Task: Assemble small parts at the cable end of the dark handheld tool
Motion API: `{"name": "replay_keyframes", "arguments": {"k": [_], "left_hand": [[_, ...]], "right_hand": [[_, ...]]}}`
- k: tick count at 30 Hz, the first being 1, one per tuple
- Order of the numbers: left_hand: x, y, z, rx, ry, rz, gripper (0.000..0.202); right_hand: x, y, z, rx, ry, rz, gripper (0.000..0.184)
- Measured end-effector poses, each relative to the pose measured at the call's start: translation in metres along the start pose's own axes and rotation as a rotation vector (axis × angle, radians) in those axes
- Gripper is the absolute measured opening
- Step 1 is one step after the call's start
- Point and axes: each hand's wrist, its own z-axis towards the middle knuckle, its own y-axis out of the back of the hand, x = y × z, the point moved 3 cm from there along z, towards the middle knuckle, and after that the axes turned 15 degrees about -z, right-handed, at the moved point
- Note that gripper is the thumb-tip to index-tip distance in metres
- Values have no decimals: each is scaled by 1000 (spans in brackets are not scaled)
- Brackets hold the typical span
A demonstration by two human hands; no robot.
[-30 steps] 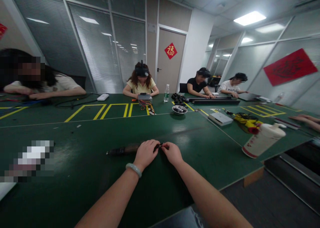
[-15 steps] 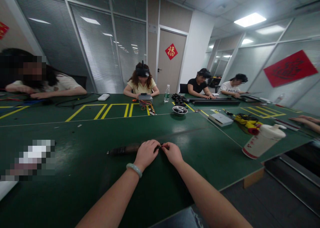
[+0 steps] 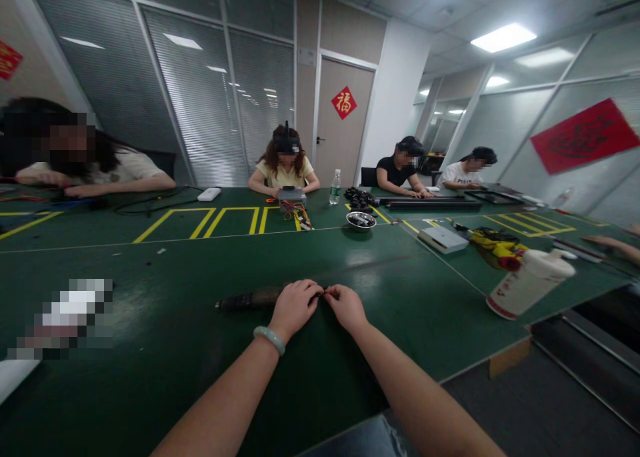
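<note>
A dark electric screwdriver (image 3: 250, 301) lies on the green table, its metal tip pointing left. My left hand (image 3: 299, 303), with a pale green bangle at the wrist, is closed over the screwdriver's rear end. Close beside it, my right hand (image 3: 345, 305) pinches with thumb and forefinger at that same end. The fingertips of both hands nearly meet there. What the right fingers hold is small, dark and mostly hidden.
A white cup (image 3: 530, 283) stands at the right near the table's edge. Farther back are a metal bowl (image 3: 361, 222) of dark parts, a grey box (image 3: 443, 239), yellow-and-black cables (image 3: 495, 243) and a water bottle (image 3: 335, 188). Several people sit around the table.
My hands and the screwdriver hold almost the same pose. The whole view has shifted very slightly. At the far right, another person's hand has moved.
</note>
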Motion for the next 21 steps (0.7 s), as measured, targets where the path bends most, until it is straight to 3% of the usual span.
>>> {"name": "replay_keyframes", "arguments": {"k": [6,11,21], "left_hand": [[3,-2,0,-20,45,1,22],[2,-1,0,-14,-1,1,18],[4,-2,-1,-37,17,-2,27]], "right_hand": [[-2,-2,1,-1,1,-5,15],[-2,-2,1,-1,2,-2,15],[-3,-3,1,-8,23,19,16]]}}
